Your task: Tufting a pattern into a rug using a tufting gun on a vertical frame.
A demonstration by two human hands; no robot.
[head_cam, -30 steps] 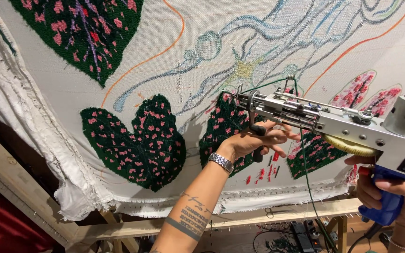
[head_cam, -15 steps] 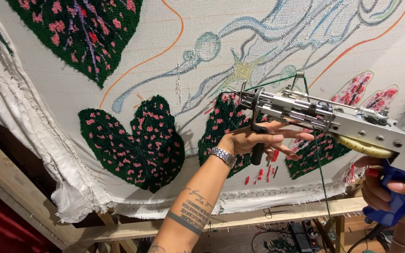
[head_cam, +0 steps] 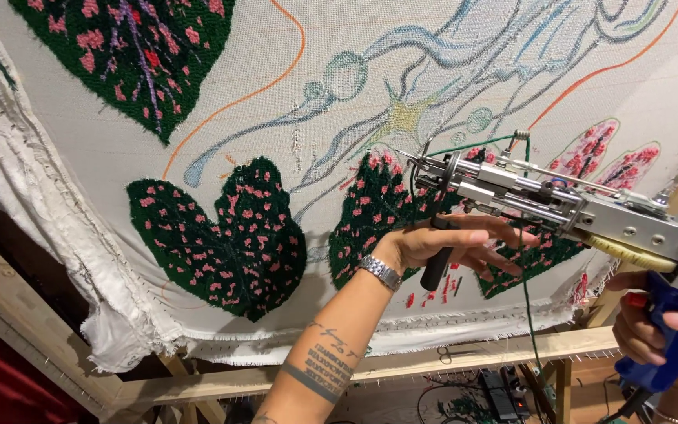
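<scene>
The left hand (head_cam: 441,245) is wrapped loosely round the black front grip (head_cam: 435,267) of a tufting gun (head_cam: 559,206), thumb and palm on the grip and the fingers (head_cam: 504,235) spread out flat beneath the metal body. The right hand (head_cam: 653,330) is closed on the blue rear handle (head_cam: 672,334), low and to the right of the left hand. The gun's needle end sits just above the left hand, at or very near the cloth (head_cam: 276,94) (contact cannot be told). Green yarn (head_cam: 472,144) runs across the top of the gun. Behind the left hand is a tufted green leaf (head_cam: 374,212) with pink spots; another leaf (head_cam: 221,235) lies further left. A wooden frame (head_cam: 464,357) runs below the left wrist.
</scene>
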